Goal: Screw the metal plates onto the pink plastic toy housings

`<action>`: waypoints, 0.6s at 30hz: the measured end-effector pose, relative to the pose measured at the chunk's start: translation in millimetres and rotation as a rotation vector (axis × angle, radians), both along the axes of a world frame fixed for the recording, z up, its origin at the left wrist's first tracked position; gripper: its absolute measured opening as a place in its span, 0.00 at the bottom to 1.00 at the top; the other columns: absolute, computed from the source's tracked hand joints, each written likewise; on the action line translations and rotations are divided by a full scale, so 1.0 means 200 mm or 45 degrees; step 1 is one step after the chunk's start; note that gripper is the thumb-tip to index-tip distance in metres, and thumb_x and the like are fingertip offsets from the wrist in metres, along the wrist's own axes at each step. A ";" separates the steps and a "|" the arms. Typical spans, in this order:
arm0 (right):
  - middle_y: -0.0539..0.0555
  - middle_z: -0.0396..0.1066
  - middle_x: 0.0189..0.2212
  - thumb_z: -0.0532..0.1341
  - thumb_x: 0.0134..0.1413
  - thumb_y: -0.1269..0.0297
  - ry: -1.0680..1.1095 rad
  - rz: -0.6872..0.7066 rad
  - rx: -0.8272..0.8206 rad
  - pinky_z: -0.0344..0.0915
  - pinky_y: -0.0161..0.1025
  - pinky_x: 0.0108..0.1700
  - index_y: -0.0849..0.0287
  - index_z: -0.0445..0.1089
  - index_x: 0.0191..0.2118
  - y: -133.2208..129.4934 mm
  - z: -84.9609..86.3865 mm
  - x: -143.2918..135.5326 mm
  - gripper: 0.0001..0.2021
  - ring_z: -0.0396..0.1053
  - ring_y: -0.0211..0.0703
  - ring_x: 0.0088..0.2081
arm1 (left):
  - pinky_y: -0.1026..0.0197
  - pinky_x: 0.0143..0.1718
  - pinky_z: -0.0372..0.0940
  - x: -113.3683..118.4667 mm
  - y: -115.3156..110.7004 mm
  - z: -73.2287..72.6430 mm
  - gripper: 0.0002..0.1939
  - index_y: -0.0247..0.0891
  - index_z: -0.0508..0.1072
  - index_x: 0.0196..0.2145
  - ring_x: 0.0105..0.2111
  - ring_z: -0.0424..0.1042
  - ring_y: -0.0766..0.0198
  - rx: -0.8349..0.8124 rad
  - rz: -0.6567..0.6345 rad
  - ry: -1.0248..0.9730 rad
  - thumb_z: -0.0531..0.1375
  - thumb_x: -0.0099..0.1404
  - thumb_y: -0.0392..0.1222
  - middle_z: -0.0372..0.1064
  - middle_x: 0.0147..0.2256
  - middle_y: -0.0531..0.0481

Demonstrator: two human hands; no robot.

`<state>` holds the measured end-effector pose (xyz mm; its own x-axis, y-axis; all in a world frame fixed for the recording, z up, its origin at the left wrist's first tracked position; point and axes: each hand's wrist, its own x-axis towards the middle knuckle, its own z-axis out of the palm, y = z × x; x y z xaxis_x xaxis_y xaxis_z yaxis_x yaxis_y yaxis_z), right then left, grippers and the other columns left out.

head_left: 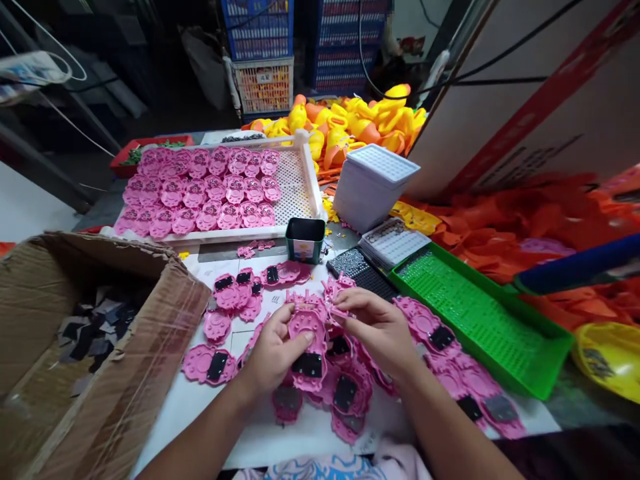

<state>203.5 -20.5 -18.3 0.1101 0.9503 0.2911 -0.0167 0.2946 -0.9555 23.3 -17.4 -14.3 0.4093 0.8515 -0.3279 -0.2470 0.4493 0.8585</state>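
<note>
My left hand (275, 350) grips a pink plastic casing (311, 333) with a black rectangular patch on its lower part, thumb on top. To its right, my right hand (377, 327) pinches a small pink plastic piece (341, 312) close to the casing's upper edge. The exact shape of that piece is hard to make out. Below and around both hands lie several more pink casings (345, 393), some with black or grey patches. Another cluster of them (235, 293) lies left of my hands on the white sheet.
A white tray (315, 180) of pink casings stands behind. Nearby are a dark green cup (305, 240), a black grid tray (367, 273), stacked white trays (370, 193) and a green basket (493, 320). An open cardboard box (165, 320) of scraps stands left; orange and yellow parts (350, 123) lie behind.
</note>
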 end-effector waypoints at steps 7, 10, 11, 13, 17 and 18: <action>0.50 0.73 0.29 0.61 0.49 0.80 -0.396 0.094 0.363 0.71 0.31 0.34 0.55 0.73 0.34 0.00 0.01 -0.01 0.11 0.73 0.33 0.32 | 0.65 0.32 0.65 0.00 0.02 -0.03 0.19 0.38 0.68 0.46 0.28 0.71 0.66 0.091 0.032 -0.025 0.66 0.58 0.43 0.75 0.32 0.49; 0.53 0.74 0.31 0.58 0.49 0.79 -0.551 0.031 0.412 0.72 0.33 0.35 0.58 0.73 0.36 0.00 0.02 -0.02 0.12 0.73 0.36 0.33 | 0.65 0.33 0.65 0.00 0.03 -0.04 0.18 0.38 0.69 0.45 0.29 0.71 0.67 0.104 0.030 -0.020 0.65 0.58 0.42 0.75 0.34 0.49; 0.54 0.74 0.31 0.58 0.49 0.78 -0.593 0.020 0.417 0.73 0.34 0.35 0.59 0.72 0.37 0.00 0.02 -0.03 0.11 0.73 0.37 0.34 | 0.65 0.34 0.65 0.00 0.03 -0.04 0.18 0.38 0.70 0.46 0.29 0.71 0.67 0.105 0.031 -0.018 0.65 0.58 0.43 0.75 0.34 0.49; 0.55 0.75 0.32 0.59 0.50 0.75 -0.659 0.023 0.425 0.73 0.36 0.36 0.60 0.72 0.39 0.00 0.02 -0.03 0.10 0.74 0.39 0.34 | 0.64 0.33 0.65 0.00 0.03 -0.04 0.18 0.38 0.70 0.45 0.28 0.71 0.68 0.098 0.037 -0.025 0.65 0.58 0.43 0.75 0.33 0.50; 0.55 0.76 0.30 0.62 0.52 0.70 -0.728 0.029 0.450 0.74 0.35 0.35 0.60 0.73 0.36 0.01 0.01 -0.04 0.04 0.75 0.38 0.33 | 0.66 0.29 0.63 0.00 0.03 -0.04 0.16 0.36 0.70 0.41 0.24 0.67 0.70 0.048 0.019 -0.059 0.66 0.56 0.42 0.72 0.27 0.53; 0.55 0.76 0.30 0.62 0.53 0.70 -0.742 0.019 0.457 0.74 0.34 0.35 0.61 0.73 0.35 0.01 0.01 -0.04 0.03 0.75 0.37 0.32 | 0.67 0.28 0.62 0.00 0.03 -0.04 0.15 0.36 0.70 0.40 0.23 0.66 0.71 0.023 0.007 -0.075 0.67 0.56 0.42 0.71 0.27 0.53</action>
